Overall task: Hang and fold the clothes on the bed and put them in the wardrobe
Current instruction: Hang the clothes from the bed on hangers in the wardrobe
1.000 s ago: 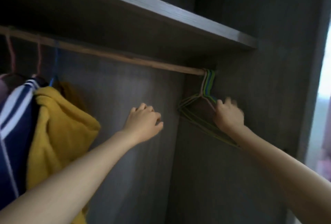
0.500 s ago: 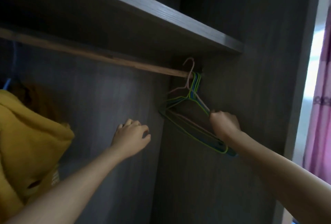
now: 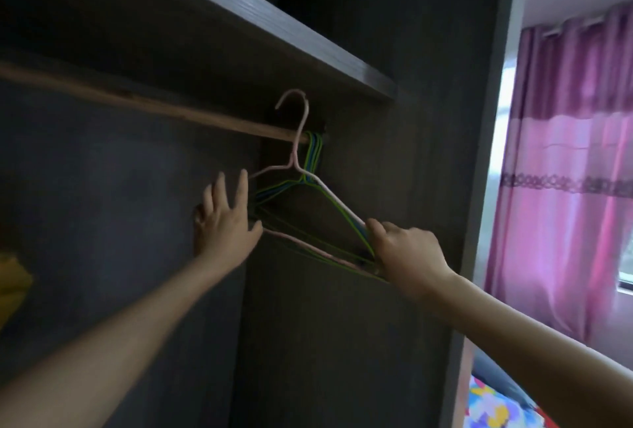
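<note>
A pink wire hanger [image 3: 296,150] is lifted off the wooden rail [image 3: 144,103], its hook above the rail. My right hand [image 3: 404,249] grips its right lower corner. My left hand [image 3: 224,222] has straight fingers spread against the left end of the hangers, touching the pink one's lower bar. Several green and blue wire hangers [image 3: 313,153] still hang on the rail's right end, against the wardrobe's side wall. A bit of yellow garment [image 3: 12,285] shows at the far left edge.
A dark wardrobe shelf [image 3: 274,30] runs just above the rail. The wardrobe's side panel [image 3: 479,187] stands to the right. Beyond it hang pink curtains [image 3: 568,170], and a colourful bed cover [image 3: 496,407] shows at the bottom right.
The pink hanger has risen off the rail, its hook now higher. My left hand opened and moved right onto the hangers. The view swung right, leaving the hung clothes mostly out of sight.
</note>
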### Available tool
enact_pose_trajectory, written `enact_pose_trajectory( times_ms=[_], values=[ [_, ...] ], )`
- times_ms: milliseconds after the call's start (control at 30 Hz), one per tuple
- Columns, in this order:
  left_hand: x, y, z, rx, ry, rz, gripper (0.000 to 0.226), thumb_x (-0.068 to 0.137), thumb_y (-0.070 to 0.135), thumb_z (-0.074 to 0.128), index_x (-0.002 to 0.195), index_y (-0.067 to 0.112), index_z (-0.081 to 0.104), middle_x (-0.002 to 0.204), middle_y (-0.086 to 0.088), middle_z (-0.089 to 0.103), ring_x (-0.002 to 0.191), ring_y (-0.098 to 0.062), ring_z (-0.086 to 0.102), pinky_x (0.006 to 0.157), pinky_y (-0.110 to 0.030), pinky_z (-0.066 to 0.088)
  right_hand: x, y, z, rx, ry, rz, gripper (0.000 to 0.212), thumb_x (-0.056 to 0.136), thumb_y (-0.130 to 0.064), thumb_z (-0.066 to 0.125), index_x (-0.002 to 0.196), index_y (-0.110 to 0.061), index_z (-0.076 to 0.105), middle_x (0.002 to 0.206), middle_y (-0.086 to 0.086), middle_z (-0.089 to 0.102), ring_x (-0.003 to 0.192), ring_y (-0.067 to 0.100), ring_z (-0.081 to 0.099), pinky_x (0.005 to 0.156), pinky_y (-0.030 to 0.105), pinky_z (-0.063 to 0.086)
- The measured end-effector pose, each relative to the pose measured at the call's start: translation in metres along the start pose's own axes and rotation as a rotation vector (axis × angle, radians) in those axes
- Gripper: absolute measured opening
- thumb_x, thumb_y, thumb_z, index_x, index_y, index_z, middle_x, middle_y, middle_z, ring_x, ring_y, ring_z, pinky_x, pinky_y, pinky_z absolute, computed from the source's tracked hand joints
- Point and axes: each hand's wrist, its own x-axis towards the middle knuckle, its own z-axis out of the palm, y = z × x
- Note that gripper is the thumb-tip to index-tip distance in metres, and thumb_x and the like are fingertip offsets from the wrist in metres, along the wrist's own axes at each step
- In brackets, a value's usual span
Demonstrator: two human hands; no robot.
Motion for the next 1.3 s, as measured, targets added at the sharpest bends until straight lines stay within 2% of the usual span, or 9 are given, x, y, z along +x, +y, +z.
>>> enact_pose_trajectory(
  times_ms=[100,233,367,467,700,833,967,1100,1300],
  values=[
    [-0.007,0.007,0.004,-0.061,0.064,0.002,0.089,0.085,0.032,0.062,0.150,0.019,0.004,0.155,-0.018,0.010,0.139,-0.035,0.012,0.107,-0.053,0.022,-0.021,-0.001,-0.016,-0.069,0.063,-0.092,0.044,0.091,-0.021,0.052,0.131,-0.012,0.040,0.105,0.003,0.059,0.078,0.031,0.064,0.054,0.031,0.036],
    [-0.015,0.010,0.003,-0.206,0.102,-0.040,0.065,0.089,0.020,0.056,0.147,0.014,0.027,0.136,-0.023,0.046,0.125,-0.038,0.038,0.099,-0.047,0.029,-0.052,0.009,-0.030,-0.181,0.279,-0.227,0.051,0.048,-0.014,0.089,0.094,0.000,0.072,0.054,0.005,0.058,0.028,0.022,0.048,0.031,0.017,0.031],
    [-0.049,0.033,0.020,-0.506,0.093,0.142,0.027,0.089,0.001,0.050,0.111,0.002,0.064,0.104,-0.025,0.066,0.092,-0.042,0.061,0.078,-0.044,0.046,-0.114,0.027,-0.020,-0.183,0.153,-0.190,0.050,0.047,-0.012,0.090,0.091,0.000,0.072,0.047,0.004,0.054,0.026,0.017,0.045,0.031,0.015,0.036],
    [-0.104,0.065,0.037,-0.670,0.071,0.384,0.032,0.083,0.013,0.044,0.093,-0.002,0.071,0.082,-0.021,0.068,0.067,-0.036,0.066,0.058,-0.038,0.050,-0.175,0.052,-0.016,-0.209,0.024,-0.140,0.044,0.055,-0.011,0.087,0.092,-0.006,0.065,0.048,0.002,0.054,0.029,0.017,0.047,0.029,0.016,0.036],
    [-0.210,0.157,0.037,-0.945,0.006,0.794,0.030,0.091,0.020,0.042,0.114,0.013,0.061,0.062,-0.011,0.055,0.044,-0.027,0.055,0.041,-0.030,0.049,-0.316,0.096,-0.037,-0.263,-0.139,0.105,0.003,0.070,-0.012,0.066,0.067,-0.012,0.065,0.047,-0.001,0.054,0.037,0.018,0.055,0.036,0.020,0.039],
    [-0.244,0.212,0.019,-0.954,0.039,0.971,0.036,0.086,0.012,0.043,0.120,0.021,0.049,0.058,-0.006,0.054,0.040,-0.023,0.050,0.035,-0.024,0.042,-0.383,0.112,-0.049,-0.248,-0.248,0.369,0.034,0.045,-0.011,0.089,0.070,-0.007,0.067,0.047,-0.001,0.059,0.035,0.016,0.056,0.038,0.020,0.044],
    [-0.282,0.290,0.000,-1.041,0.055,1.059,0.028,0.098,0.012,0.033,0.120,0.020,0.048,0.054,-0.007,0.052,0.037,-0.024,0.047,0.033,-0.023,0.038,-0.436,0.132,-0.075,-0.190,-0.213,0.548,0.028,0.053,-0.003,0.073,0.080,-0.007,0.068,0.050,0.001,0.062,0.033,0.020,0.054,0.035,0.020,0.031],
    [-0.345,0.384,-0.014,-1.226,-0.056,1.145,0.034,0.093,0.008,0.039,0.121,0.017,0.055,0.057,-0.007,0.053,0.039,-0.023,0.050,0.034,-0.024,0.040,-0.505,0.156,-0.100,0.077,-0.265,0.863,0.030,0.086,-0.009,0.054,0.116,-0.011,0.055,0.069,0.003,0.062,0.058,0.025,0.059,0.052,0.031,0.035],
    [-0.480,0.501,-0.038,-1.449,-0.295,1.245,0.038,0.097,0.014,0.034,0.110,0.005,0.069,0.062,-0.008,0.059,0.045,-0.023,0.056,0.038,-0.025,0.044,-0.607,0.185,-0.138,0.658,-0.132,1.217,0.009,0.088,-0.001,0.055,0.089,-0.007,0.061,0.065,0.013,0.049,0.057,0.018,0.039,0.058,0.033,0.031]
  ],
)
